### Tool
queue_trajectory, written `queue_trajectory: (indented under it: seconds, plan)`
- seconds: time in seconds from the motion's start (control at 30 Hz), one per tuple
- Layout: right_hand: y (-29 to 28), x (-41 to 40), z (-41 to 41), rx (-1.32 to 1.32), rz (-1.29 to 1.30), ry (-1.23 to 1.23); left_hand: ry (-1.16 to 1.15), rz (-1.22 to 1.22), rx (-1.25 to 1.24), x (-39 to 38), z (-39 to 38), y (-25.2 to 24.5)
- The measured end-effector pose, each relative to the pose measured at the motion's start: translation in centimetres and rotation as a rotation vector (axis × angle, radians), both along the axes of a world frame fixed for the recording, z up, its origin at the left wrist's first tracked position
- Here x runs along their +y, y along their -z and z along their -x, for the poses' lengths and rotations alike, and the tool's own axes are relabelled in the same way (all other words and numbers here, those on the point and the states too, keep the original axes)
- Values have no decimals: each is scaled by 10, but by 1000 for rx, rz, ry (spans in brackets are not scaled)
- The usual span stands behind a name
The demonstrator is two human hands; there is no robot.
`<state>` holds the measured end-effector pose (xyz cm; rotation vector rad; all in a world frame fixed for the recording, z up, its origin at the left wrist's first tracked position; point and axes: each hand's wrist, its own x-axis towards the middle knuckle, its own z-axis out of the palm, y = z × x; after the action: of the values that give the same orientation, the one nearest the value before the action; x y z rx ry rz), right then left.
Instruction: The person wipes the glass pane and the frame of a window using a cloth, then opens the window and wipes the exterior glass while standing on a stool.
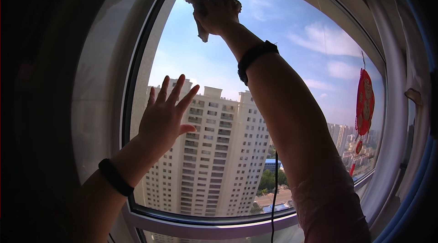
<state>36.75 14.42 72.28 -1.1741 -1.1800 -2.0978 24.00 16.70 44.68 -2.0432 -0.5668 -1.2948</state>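
My right hand (217, 13) is raised high and presses a crumpled cloth (202, 5) against the upper part of the window pane (246, 58). The cloth is dark against the sky, and one end hangs down below the fingers. Lower and to the left, my left hand (160, 119) is spread at the pane with its fingers apart and nothing in it; whether the palm touches the glass I cannot tell. A black band is on each of my forearms. Tall apartment buildings stand outside, beyond the glass.
A red hanging ornament (365, 102) with a tassel is at the right side of the pane. A black cord (274, 188) runs down between my arms. The window frame (212, 228) crosses below, and a pale curtain (410, 44) hangs at the right.
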Motion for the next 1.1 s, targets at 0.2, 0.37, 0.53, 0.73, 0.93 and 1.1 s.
queue_trajectory:
  seconds: [0.2,0.37,0.53,0.73,0.93,1.1]
  plan:
    - [73,22,106,25,364,-19,54,-3,-56,12,20,17]
    - [105,49,126,36,364,0,45,-39,-85,23,15,20]
    - [125,36,104,-125,303,51,57,-21,-102,13,5,16]
    - [171,54,97,-248,334,-131,58,-17,-120,13,14,38]
    - [205,41,68,-318,478,-146,-27,104,20,-14,18,66]
    - [206,30,46,-471,501,-318,-20,165,64,-25,26,83]
